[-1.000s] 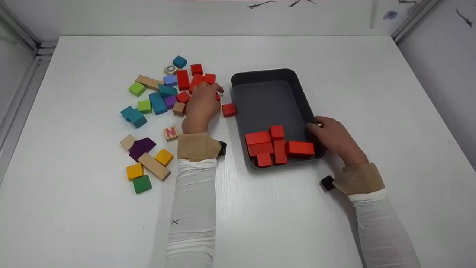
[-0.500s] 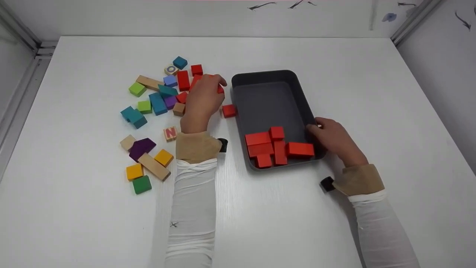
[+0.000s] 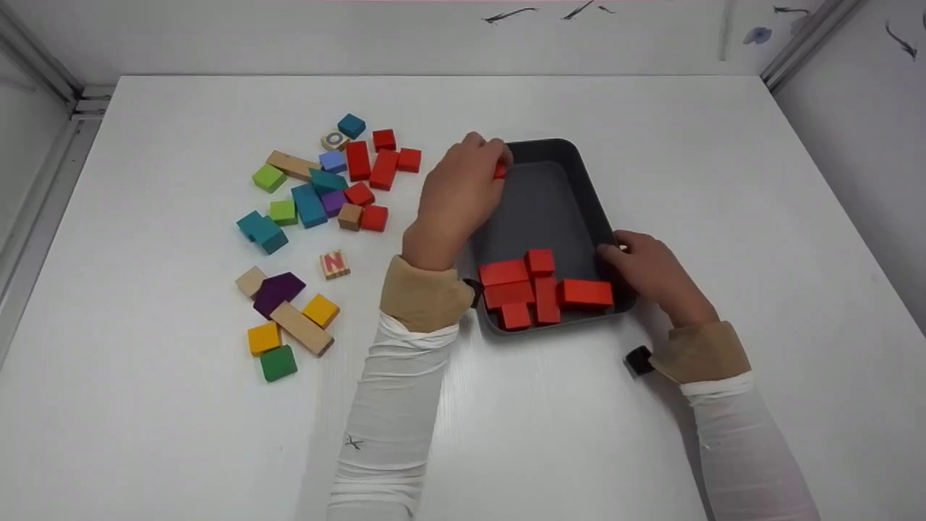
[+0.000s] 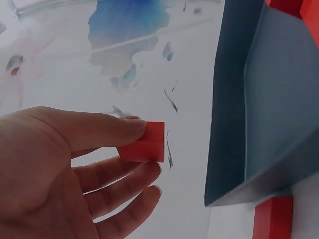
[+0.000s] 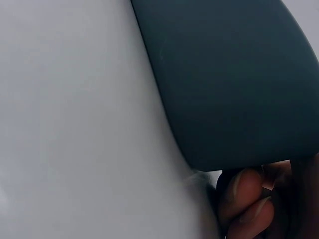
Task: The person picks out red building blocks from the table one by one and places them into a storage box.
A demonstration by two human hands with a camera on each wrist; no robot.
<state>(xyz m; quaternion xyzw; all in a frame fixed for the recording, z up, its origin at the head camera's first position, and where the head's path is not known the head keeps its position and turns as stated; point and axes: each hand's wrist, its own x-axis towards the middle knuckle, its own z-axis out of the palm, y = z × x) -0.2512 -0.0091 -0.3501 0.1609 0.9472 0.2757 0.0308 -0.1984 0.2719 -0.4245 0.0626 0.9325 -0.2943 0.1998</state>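
My left hand (image 3: 461, 189) pinches a small red block (image 4: 152, 144) between thumb and fingers. It is raised over the left side of the dark grey tray (image 3: 553, 206), near the far end. My right hand (image 3: 651, 271) grips the tray's right wall near its front corner, thumb over the rim; curled fingertips (image 5: 247, 186) show by the wall in the right wrist view. Several red blocks (image 3: 546, 298) lie together at the tray's near end. Another red block (image 4: 273, 219) sits outside the tray wall in the left wrist view, hidden in the head view.
Left of the tray, several more red blocks (image 3: 383, 170) lie beside blue, green, purple and plain wooden ones. A second loose group, with a purple block (image 3: 278, 293) and yellow ones, lies nearer. A letter block (image 3: 334, 265) stands between the groups.
My left hand has lifted a red block from the pile and carried it right, over the tray. The right hand keeps its hold on the tray, which stays in place.
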